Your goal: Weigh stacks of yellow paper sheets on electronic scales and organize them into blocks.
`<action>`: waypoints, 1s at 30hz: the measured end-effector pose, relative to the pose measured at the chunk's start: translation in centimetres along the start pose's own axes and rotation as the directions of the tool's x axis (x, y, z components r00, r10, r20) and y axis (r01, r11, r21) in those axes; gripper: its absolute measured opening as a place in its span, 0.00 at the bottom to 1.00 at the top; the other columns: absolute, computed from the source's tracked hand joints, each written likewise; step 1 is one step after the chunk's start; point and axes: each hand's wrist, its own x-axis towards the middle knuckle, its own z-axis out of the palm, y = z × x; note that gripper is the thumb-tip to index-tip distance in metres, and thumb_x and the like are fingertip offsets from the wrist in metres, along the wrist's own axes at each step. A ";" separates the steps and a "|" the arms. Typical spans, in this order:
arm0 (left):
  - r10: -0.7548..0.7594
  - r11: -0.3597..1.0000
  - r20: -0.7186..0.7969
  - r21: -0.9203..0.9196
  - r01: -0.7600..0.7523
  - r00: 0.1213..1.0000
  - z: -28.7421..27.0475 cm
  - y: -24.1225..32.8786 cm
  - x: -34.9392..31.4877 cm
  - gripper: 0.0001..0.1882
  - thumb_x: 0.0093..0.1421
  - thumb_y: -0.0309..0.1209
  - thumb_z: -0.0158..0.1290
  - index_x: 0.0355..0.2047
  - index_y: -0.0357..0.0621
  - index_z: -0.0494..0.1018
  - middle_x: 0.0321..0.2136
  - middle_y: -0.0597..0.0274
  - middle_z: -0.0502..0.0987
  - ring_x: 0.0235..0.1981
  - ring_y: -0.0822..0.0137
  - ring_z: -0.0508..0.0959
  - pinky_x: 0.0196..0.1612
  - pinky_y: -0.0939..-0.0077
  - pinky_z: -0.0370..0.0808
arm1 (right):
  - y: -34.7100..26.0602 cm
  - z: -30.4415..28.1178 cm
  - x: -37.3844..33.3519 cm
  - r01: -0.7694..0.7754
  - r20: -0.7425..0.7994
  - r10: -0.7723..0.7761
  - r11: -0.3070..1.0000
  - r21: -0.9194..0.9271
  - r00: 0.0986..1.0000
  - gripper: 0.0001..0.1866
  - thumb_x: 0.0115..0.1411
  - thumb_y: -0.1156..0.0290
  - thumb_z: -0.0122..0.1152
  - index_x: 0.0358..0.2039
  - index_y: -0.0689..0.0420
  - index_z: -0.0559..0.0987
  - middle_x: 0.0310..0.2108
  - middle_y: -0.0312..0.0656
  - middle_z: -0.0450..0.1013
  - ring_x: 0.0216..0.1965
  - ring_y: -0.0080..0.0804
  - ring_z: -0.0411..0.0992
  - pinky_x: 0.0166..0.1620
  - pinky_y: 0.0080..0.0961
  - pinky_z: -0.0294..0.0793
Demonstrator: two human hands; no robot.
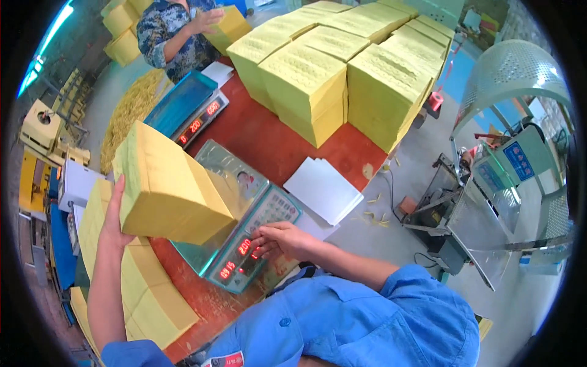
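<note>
Up close in the head view, the left hand (115, 215) lies flat against the near end of a thick yellow paper stack (168, 186), fingers spread upward along its side and grasping it, so that the block tilts with its far lower edge resting on the steel pan of the near scale (235, 211). Just beyond the right hand (282, 240) sits that scale's keypad; the fingers (260, 235) are loosely curled, holding nothing, with the tips pressing down on the front panel beside the red digit display. Below the left fingers and toward the person, more flat yellow stacks (143, 293) lie on the red table (269, 144). Past the right fingertips, a small pile of white sheets (324, 189) rests near the table's edge. Farther beyond both hands, a second scale (186, 110) with a blue top stands on the table, and behind it large yellow bundles (342, 67) are packed side by side. At the far left corner a co-worker's hand (208, 19) rests on another yellow pack (227, 27). Well to the right of the right fingers, off the table, stands a metal machine (489, 202) with a perforated hood.
</note>
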 end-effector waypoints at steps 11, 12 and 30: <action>-0.062 0.990 0.178 0.133 0.039 0.982 6.3 -0.2 4.5 0.36 0.61 0.50 0.54 0.63 0.45 0.60 0.55 0.55 0.72 0.53 0.61 0.75 0.55 0.66 0.72 | -3.0 -1.1 0.4 0.295 -0.195 -0.421 0.836 -0.463 0.886 0.21 0.69 0.58 0.45 0.48 0.62 0.74 0.36 0.42 0.75 0.33 0.29 0.76 0.38 0.27 0.78; -0.063 0.991 0.177 0.131 0.040 0.982 7.0 -0.1 4.4 0.36 0.61 0.50 0.54 0.63 0.45 0.60 0.55 0.55 0.72 0.53 0.61 0.75 0.55 0.66 0.72 | -2.8 -1.1 0.7 0.293 -0.194 -0.419 0.837 -0.463 0.887 0.21 0.69 0.58 0.45 0.48 0.62 0.74 0.36 0.42 0.75 0.33 0.29 0.76 0.38 0.27 0.78; 0.592 0.761 0.199 0.179 -0.623 0.781 9.3 -0.1 8.0 0.28 0.67 0.50 0.44 0.60 0.45 0.64 0.53 0.58 0.72 0.52 0.64 0.74 0.54 0.68 0.72 | -17.9 -2.9 6.0 0.445 -0.078 -0.454 0.889 -0.106 0.888 0.26 0.64 0.53 0.53 0.57 0.55 0.69 0.51 0.39 0.71 0.53 0.31 0.69 0.52 0.37 0.70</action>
